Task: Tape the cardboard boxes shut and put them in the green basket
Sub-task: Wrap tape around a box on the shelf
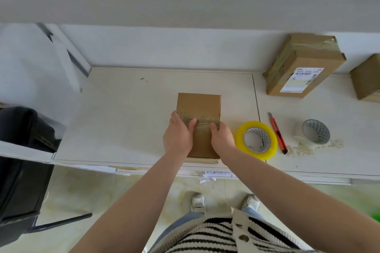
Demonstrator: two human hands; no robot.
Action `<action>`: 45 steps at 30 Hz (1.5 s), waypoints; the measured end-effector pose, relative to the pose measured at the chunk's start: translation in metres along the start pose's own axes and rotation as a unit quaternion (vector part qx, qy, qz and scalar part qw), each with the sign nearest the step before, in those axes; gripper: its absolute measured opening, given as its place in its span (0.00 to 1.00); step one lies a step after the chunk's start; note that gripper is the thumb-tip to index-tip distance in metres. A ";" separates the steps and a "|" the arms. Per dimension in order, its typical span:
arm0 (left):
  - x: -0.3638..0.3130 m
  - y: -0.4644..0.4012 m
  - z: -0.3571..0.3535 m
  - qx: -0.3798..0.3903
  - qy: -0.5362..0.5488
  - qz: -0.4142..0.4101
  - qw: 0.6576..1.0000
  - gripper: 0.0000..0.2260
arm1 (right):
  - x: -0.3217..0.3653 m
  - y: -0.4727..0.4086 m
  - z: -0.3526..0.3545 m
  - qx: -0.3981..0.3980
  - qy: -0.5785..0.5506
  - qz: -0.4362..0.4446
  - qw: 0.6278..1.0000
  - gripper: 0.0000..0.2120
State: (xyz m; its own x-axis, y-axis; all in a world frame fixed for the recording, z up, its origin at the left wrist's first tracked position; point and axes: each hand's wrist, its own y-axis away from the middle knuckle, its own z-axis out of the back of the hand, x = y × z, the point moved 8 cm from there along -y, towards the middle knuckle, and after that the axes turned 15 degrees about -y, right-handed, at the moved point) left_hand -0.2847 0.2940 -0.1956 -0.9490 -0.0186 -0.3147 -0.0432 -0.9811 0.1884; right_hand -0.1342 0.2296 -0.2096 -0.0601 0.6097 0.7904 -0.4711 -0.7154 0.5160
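White laminate covers the desk (127,113) on which the work lies, set against a pale wall. At the near edge, straight ahead of the person, the left hand (177,134) and right hand (221,136) clasp the long sides of a small flat brown cardboard box (199,107), thumbs laid inward across a clear tape strip (202,122) that crosses its top. The box's long axis runs directly away from the person, so the strip lies crosswise and both hands are equally close.

Just right of the right hand rests a yellow-tinted roll of clear packing tape (256,140), then a red utility knife (277,132) and a grey tape roll (315,131). Farther back on the right sit a taped, labelled carton (302,65) and another box (367,78). A green blur at the low right edge (375,216) may be the basket; if so, the right hand is nearer.
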 end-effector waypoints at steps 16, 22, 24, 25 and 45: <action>-0.057 -0.006 -0.014 -0.005 -0.203 -0.148 0.968 0.31 | 0.000 0.005 0.005 0.052 -0.101 0.018 0.993 0.13; -0.034 -0.017 0.008 0.105 0.044 -0.065 0.991 0.39 | 0.000 0.007 0.023 0.068 -0.299 -0.047 0.951 0.17; -0.033 -0.009 0.005 0.178 0.195 -0.020 0.964 0.43 | 0.006 0.004 0.031 0.034 -0.291 -0.067 0.954 0.21; -0.035 -0.003 0.001 0.218 0.280 0.001 0.935 0.47 | 0.010 0.003 0.032 0.035 -0.274 -0.073 0.958 0.20; -0.041 0.026 0.003 0.404 0.648 -0.045 0.644 0.25 | 0.025 0.021 0.063 0.148 -0.243 -0.069 0.956 0.38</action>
State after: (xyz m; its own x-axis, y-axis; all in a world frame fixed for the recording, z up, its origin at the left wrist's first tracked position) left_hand -0.2476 0.2701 -0.1748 0.1044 -0.6274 -0.7717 -0.7256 -0.5787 0.3723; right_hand -0.0905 0.2082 -0.1587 0.4349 0.5255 0.7312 -0.1710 -0.7490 0.6401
